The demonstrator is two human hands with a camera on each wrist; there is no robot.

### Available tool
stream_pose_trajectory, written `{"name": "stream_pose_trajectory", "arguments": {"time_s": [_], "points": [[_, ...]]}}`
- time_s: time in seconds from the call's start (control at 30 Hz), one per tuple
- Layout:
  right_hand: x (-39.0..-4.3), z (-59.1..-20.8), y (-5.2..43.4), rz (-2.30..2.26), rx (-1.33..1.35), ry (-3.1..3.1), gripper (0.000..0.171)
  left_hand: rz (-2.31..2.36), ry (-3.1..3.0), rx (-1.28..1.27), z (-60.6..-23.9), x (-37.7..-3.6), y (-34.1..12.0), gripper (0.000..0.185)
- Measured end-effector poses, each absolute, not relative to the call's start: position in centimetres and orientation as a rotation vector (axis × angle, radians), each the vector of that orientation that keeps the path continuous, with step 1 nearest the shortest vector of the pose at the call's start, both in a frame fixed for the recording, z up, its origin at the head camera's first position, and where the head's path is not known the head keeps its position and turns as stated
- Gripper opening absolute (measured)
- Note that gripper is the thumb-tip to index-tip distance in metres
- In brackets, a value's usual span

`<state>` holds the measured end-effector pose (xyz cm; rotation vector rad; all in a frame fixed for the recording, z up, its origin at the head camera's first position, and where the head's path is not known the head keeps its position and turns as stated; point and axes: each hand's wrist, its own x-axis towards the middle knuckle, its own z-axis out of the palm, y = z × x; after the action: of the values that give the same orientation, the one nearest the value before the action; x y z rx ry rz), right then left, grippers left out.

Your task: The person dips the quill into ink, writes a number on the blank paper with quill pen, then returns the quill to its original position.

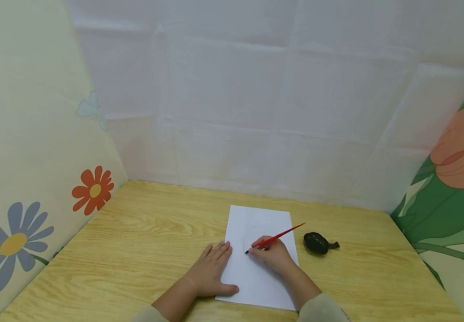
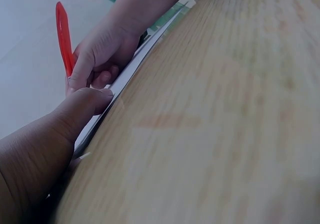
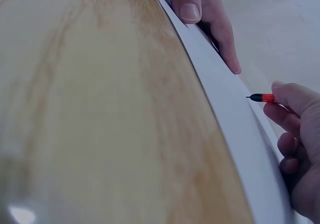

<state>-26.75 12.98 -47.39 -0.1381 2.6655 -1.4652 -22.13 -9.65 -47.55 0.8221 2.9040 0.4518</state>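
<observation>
A white sheet of paper [image 1: 257, 284] lies on the wooden table. My left hand [image 1: 210, 271] rests flat on its left edge, fingers spread and thumb out along the lower part. With thumb and fingertips, my right hand [image 1: 274, 256] pinches a slim red pen [image 1: 283, 233] that has a long tapered tail. In the right wrist view the pen's black tip [image 3: 256, 97] ends in a fine point just at the paper. A faint curved line [image 1: 248, 233] is drawn on the sheet beside the right hand, which partly covers it.
A glossy black oval object [image 1: 316, 243] with a short tail sits right of the paper; its kind is unclear. White cloth [image 1: 232, 98] hangs behind the table [image 1: 143, 250]. Flower-printed panels stand left [image 1: 18, 147] and right [image 1: 457, 223].
</observation>
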Motion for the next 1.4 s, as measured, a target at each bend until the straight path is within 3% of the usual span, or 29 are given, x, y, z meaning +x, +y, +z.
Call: {"name": "stream_pose_trajectory", "arguments": {"time_s": [1.4], "points": [[-25.78, -47.35, 13.8, -1.466, -0.205, 2.652, 0.015, 0.481, 2.9, 0.839, -47.36, -22.08, -9.71, 0.108]]}}
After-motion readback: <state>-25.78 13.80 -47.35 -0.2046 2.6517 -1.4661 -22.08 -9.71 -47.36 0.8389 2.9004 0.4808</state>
